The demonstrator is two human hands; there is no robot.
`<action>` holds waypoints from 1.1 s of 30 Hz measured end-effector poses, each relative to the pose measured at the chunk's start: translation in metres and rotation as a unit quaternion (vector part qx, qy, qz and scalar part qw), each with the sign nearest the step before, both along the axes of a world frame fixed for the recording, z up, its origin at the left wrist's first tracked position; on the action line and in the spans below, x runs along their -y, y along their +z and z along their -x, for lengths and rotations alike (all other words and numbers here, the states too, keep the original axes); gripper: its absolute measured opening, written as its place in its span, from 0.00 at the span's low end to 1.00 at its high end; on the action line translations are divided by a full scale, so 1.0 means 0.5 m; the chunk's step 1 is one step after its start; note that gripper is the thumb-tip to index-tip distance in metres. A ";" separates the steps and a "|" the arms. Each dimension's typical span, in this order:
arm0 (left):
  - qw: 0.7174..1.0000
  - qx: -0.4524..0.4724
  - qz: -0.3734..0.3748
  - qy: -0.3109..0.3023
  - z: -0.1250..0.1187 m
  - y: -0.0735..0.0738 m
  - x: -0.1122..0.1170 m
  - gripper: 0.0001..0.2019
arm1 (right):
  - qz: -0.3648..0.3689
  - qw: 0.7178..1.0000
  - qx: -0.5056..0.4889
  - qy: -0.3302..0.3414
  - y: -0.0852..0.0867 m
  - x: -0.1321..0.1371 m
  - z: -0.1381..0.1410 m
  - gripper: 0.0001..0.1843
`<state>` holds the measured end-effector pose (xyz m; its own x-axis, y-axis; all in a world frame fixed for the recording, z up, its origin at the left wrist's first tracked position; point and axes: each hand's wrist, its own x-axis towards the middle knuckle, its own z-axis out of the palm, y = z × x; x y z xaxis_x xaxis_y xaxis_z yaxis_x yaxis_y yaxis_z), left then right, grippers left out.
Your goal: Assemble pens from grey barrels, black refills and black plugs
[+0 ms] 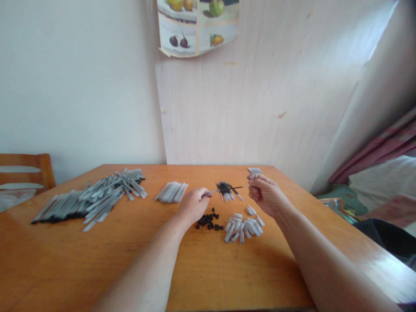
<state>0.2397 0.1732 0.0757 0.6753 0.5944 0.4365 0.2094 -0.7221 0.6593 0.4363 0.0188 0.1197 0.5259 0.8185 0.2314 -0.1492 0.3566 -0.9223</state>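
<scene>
A thin pen refill (235, 188) with black ink stretches between my two hands above the table. My right hand (265, 194) is closed, pinching the refill's clear end. The fingers of my left hand (194, 205) are closed around a small translucent tube (213, 191) that meets the refill's other end; how far one sits inside the other cannot be made out. Behind the refill lies a bunch of similar refills (225, 196). Below my hands are a scatter of small black plugs (208, 222) and a heap of short translucent sleeves (244, 228).
Clear pen barrels (171, 192) lie in a row left of my left hand. A big pile of translucent pens with black ends (97, 197) covers the table's left part. Slim pale pieces (255, 170) lie at the far edge. A wooden chair (45, 171) stands left.
</scene>
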 end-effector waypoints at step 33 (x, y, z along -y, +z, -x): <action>0.999 -0.028 -0.011 -0.044 -0.004 0.014 0.035 0.10 | 0.070 0.989 0.116 0.053 -0.045 -0.030 0.051 0.15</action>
